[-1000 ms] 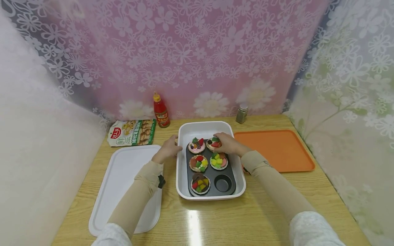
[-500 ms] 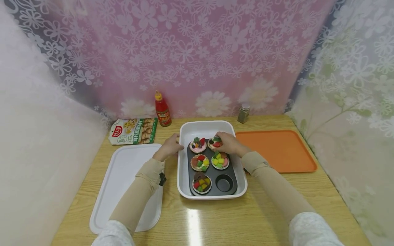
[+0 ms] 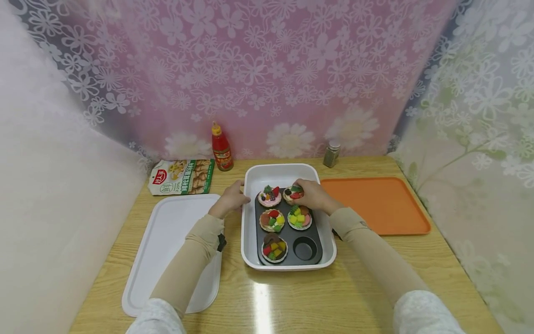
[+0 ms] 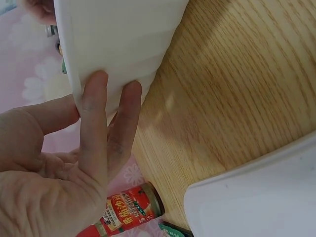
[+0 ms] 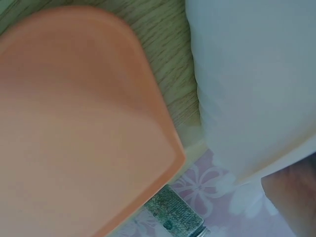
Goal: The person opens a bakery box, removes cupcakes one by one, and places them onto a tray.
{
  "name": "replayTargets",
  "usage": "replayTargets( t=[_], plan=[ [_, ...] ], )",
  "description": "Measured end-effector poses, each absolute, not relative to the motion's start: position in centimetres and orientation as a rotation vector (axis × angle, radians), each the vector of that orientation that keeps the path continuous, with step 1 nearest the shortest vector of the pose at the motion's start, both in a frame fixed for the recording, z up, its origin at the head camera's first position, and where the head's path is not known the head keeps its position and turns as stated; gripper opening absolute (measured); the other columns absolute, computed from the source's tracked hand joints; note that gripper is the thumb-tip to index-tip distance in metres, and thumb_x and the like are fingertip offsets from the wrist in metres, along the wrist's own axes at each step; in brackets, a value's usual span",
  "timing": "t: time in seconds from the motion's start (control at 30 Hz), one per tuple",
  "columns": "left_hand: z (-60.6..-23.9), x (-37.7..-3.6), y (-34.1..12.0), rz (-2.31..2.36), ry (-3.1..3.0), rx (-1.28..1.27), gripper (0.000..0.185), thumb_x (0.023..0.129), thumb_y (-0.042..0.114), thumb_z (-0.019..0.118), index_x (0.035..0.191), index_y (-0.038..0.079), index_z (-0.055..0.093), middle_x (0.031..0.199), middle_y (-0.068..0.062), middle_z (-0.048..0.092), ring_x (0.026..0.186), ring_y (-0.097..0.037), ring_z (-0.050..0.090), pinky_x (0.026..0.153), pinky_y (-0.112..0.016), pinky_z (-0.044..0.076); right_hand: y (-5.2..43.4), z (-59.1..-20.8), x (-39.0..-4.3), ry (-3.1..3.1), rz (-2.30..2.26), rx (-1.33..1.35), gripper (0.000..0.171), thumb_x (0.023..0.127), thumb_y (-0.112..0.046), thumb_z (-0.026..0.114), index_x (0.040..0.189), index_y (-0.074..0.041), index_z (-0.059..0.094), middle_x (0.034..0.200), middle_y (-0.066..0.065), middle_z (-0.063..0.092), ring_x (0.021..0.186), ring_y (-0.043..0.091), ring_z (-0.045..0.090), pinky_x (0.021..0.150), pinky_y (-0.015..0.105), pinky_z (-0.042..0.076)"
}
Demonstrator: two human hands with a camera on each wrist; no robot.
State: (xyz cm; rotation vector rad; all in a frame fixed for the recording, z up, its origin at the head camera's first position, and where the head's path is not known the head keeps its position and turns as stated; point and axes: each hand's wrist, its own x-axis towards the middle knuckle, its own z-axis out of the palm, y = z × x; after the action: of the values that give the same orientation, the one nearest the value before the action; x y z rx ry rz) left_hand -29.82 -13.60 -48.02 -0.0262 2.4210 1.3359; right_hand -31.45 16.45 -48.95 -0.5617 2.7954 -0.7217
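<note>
A deep white tub point(image 3: 247, 250) holds a dark muffin tin point(image 3: 288, 259). Toy fruit tarts fill most of its cups, among them a pink-topped tart point(image 3: 269, 196), a chocolate-topped tart point(image 3: 274, 248) and a tart with yellow cubes point(image 3: 299, 218). The front right cup point(image 3: 305, 248) has no tart. My right hand point(image 3: 314, 195) reaches over the tub's right rim and pinches the back right tart point(image 3: 293, 195), partly covering it. My left hand point(image 3: 231, 198) pinches the tub's left wall; in the left wrist view its fingers point(image 4: 94, 113) lie along the outside, thumb at the rim.
A white tray point(image 3: 167, 241) lies left of the tub, an orange tray point(image 3: 371, 204) right of it. Behind stand a red sauce bottle point(image 3: 223, 150) and a small spice jar point(image 3: 331, 154). A food packet point(image 3: 181, 177) lies at the back left, near the flowered curtain point(image 3: 275, 93).
The head view has shifted very slightly. Both hands keep their places, the left at the tub's wall and the right at the back right tart.
</note>
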Motion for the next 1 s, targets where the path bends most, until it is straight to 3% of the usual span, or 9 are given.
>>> replayTargets(
  t=[0.57, 1.0],
  plan=[
    [-47.88, -29.73, -13.45, 1.321, 2.440, -0.017, 0.065, 0.102, 0.009, 0.064, 0.160, 0.009, 0.035, 0.125, -0.026, 0.062, 0.099, -0.034, 0.071, 0.070, -0.036, 0.064, 17.11, -48.57, -31.37, 2.776, -0.956, -0.599, 0.044, 0.093, -0.021, 0.081, 0.127, -0.002, 0.060, 0.118, 0.017, 0.067, 0.101, 0.028, 0.063, 0.090, 0.046, 0.054],
    [-47.64, -29.43, -13.55, 1.266, 2.478, 0.008, 0.062, 0.103, 0.011, 0.064, 0.159, 0.007, 0.037, 0.121, -0.025, 0.065, 0.081, -0.024, 0.068, 0.085, -0.051, 0.063, 17.26, -48.47, -31.60, 2.682, -1.248, -0.579, 0.049, 0.095, -0.022, 0.081, 0.132, -0.001, 0.058, 0.128, 0.019, 0.062, 0.113, 0.031, 0.064, 0.098, 0.047, 0.056]
  ],
)
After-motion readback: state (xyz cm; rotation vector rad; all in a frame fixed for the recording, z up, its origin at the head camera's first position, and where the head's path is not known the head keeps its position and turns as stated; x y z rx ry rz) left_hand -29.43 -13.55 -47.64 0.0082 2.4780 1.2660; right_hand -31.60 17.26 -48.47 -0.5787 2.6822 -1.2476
